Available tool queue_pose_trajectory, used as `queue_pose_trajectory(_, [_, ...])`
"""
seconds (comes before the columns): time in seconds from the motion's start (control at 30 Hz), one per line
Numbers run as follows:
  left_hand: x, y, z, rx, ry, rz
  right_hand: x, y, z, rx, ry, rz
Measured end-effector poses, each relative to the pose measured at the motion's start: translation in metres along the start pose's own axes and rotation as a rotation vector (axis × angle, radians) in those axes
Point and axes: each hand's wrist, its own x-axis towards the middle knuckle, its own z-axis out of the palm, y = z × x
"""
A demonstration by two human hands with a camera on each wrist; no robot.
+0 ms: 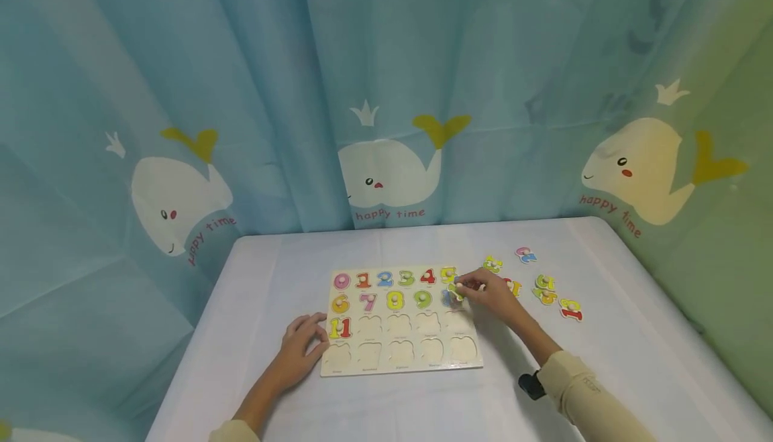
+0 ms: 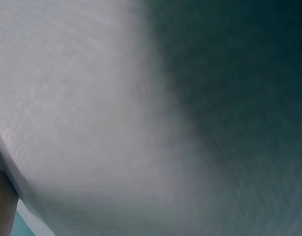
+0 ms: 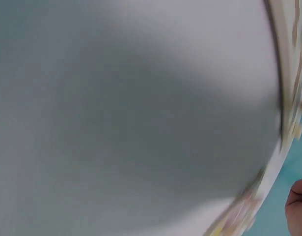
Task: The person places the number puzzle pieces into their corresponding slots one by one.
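Observation:
A wooden number puzzle board point(image 1: 401, 369) lies on the table, its upper slots filled with coloured numeral pieces and its lower recesses bare. At its left edge, beside the yellow and red 11 piece point(image 1: 340, 328), my left hand point(image 1: 300, 348) rests with loosely bent fingers touching the board. My right hand point(image 1: 492, 292) pinches a small yellow-green numeral puzzle piece point(image 1: 457, 291) over the board's right side, overlapping a blue piece in the second row. Its exact numeral is partly hidden by the fingers. In the right wrist view, part of the right hand point(image 3: 298, 206) shows at the lower right.
Several loose numeral pieces lie right of the board, among them a red and yellow one point(image 1: 570, 309), a pink and blue one point(image 1: 526, 255) and a green and yellow one point(image 1: 492, 264). A whale-print curtain point(image 1: 386, 60) hangs behind the white table point(image 1: 278, 261).

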Motion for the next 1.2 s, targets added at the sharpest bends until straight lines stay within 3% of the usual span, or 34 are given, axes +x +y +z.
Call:
queue_pose_trajectory(0.13, [0.000,0.000,0.001,0.000,-0.004,-0.021,0.005,-0.019,0.026,0.052,-0.055,-0.062])
queue_pose_trajectory(0.37, [-0.001,-0.001,0.002,0.008,0.025,0.009,0.012,-0.045,0.063,0.085,-0.131,-0.126])
queue_pose_trajectory(0.57, [0.000,-0.001,0.001,0.007,0.010,0.006,0.014,-0.062,0.090,0.055,-0.190,-0.171])
queue_pose_trajectory(0.87, [0.003,-0.002,0.001,0.013,0.011,-0.005,0.008,-0.081,0.124,-0.047,-0.207,-0.139])
queue_pose_trajectory(1.2, [0.002,-0.002,0.001,0.017,-0.007,-0.028,0.006,-0.091,0.146,-0.054,-0.194,-0.107])
